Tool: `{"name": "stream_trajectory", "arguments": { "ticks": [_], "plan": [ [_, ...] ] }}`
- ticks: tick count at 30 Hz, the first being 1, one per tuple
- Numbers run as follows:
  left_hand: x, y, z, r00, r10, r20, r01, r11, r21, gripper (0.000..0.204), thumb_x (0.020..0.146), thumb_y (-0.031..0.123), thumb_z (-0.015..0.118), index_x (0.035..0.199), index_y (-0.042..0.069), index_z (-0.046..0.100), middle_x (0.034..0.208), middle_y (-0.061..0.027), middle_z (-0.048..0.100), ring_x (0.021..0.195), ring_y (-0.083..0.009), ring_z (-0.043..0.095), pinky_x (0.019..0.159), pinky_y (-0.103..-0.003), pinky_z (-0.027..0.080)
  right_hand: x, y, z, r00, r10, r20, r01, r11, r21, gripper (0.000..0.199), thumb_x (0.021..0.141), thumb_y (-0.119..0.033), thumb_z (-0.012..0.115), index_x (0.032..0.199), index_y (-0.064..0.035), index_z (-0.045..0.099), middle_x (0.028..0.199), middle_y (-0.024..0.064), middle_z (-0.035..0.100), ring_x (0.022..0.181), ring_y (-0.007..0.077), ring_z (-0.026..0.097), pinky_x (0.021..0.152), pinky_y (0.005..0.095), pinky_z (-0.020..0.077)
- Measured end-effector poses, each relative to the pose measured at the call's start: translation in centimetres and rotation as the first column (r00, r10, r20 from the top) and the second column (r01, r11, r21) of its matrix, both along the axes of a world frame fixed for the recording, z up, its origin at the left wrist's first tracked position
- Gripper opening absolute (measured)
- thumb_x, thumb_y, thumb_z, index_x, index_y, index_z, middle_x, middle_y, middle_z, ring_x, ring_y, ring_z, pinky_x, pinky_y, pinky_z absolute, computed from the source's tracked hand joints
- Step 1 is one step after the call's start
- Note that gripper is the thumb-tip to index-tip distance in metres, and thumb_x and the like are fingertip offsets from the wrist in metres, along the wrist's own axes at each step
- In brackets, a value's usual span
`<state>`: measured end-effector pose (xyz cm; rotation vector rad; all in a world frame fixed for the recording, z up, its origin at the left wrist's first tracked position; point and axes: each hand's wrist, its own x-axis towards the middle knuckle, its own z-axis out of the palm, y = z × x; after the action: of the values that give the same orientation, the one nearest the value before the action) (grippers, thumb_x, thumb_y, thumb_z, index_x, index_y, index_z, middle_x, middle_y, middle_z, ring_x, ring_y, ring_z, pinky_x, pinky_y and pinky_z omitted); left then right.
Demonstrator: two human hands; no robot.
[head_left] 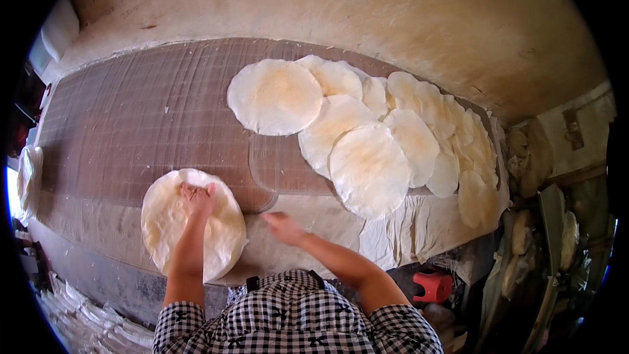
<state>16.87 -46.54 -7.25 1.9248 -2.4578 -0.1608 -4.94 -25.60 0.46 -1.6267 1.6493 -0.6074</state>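
Observation:
A round, cream-coloured, uneven sheet (223, 236) lies at the near left of the table, its near edge reaching the table's front edge. My left hand (198, 198) rests on its upper part, thumb apart from the other fingers. To the right of this sheet, my right hand (285, 228) is held over the pale front strip of the table, its fingers curled in. A thin dark line runs from those fingers toward the sheet; whether they hold it I cannot make out. Similar thin round sheets (370, 170) with browned middles overlap across the table's right half.
The long table has a brown, creased clear cover (131, 131). A wall (393, 13) rises behind it. Pale cloth (396, 233) drapes over the front right edge. A red plastic stool (432, 285) stands below, and white bundled material (92, 318) lies at lower left.

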Motion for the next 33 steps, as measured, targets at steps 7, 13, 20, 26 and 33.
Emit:
{"name": "stream_trajectory", "arguments": {
  "ticks": [7, 13, 20, 26, 33],
  "plan": [
    [1.1, -0.5, 5.1, 0.906, -0.021, -0.423, -0.04, 0.99, -0.135, 0.046, 0.082, 0.032, 0.058, 0.097, -0.012, 0.054, 0.109, -0.0276, 0.049, 0.109, -0.0398, 0.038, 0.095, -0.047, 0.03, -18.0, -10.1, -3.5, 0.466, -0.757, 0.457, 0.725, 0.623, 0.293, 0.033, 0.081, -0.003, 0.053, 0.113, 0.0017, 0.051, 0.092, 0.0117, 0.062, 0.07, 0.0156, 0.06, 0.059, 0.0255, 0.0504],
    [3.9, 5.4, 8.3, 0.813, -0.074, -0.578, -0.046, 0.981, -0.191, 0.024, 0.077, 0.003, 0.06, 0.095, -0.006, 0.048, 0.097, -0.0188, 0.047, 0.096, -0.0332, 0.045, 0.083, -0.039, 0.038, -24.9, -21.0, -6.7, 0.263, -0.902, 0.342, 0.922, 0.34, 0.187, 0.04, 0.075, -0.007, 0.063, 0.112, 0.0023, 0.05, 0.092, 0.0119, 0.059, 0.066, 0.0164, 0.057, 0.053, 0.0279, 0.049],
    [4.8, 9.4, 10.6, 0.68, 0.262, -0.685, -0.258, 0.96, 0.112, 0.008, 0.077, -0.002, 0.051, 0.085, -0.003, 0.05, 0.095, -0.0142, 0.048, 0.089, -0.0282, 0.048, 0.079, -0.034, 0.041, -23.7, -26.1, -2.2, 0.168, -0.812, 0.559, 0.729, 0.484, 0.484, 0.03, 0.07, -0.015, 0.067, 0.095, -0.0004, 0.061, 0.075, 0.0081, 0.06, 0.064, 0.0178, 0.056, 0.048, 0.0305, 0.0437],
    [-2.7, 5.0, 17.2, 0.731, -0.266, -0.629, 0.188, 0.964, -0.189, 0.01, 0.078, 0.002, 0.057, 0.085, -0.002, 0.052, 0.095, -0.0139, 0.052, 0.093, -0.0278, 0.051, 0.083, -0.035, 0.042, -24.0, -23.8, 14.5, 0.621, -0.484, 0.616, 0.737, 0.627, -0.25, 0.026, 0.066, -0.009, 0.058, 0.09, 0.0011, 0.061, 0.078, 0.0118, 0.064, 0.072, 0.0221, 0.061, 0.067, 0.033, 0.0466],
    [-15.3, 6.7, 20.5, -0.12, 0.563, -0.817, 0.702, 0.631, 0.331, 0.02, 0.091, 0.018, 0.047, 0.103, 0.004, 0.054, 0.104, -0.0082, 0.058, 0.097, -0.0169, 0.054, 0.086, -0.032, 0.043, -9.8, -9.1, 30.9, 0.879, -0.162, -0.448, 0.119, 0.985, -0.123, 0.028, 0.068, -0.01, 0.051, 0.092, 0.0039, 0.056, 0.085, 0.0244, 0.06, 0.078, 0.0377, 0.059, 0.068, 0.0436, 0.0476]
  ]
}}
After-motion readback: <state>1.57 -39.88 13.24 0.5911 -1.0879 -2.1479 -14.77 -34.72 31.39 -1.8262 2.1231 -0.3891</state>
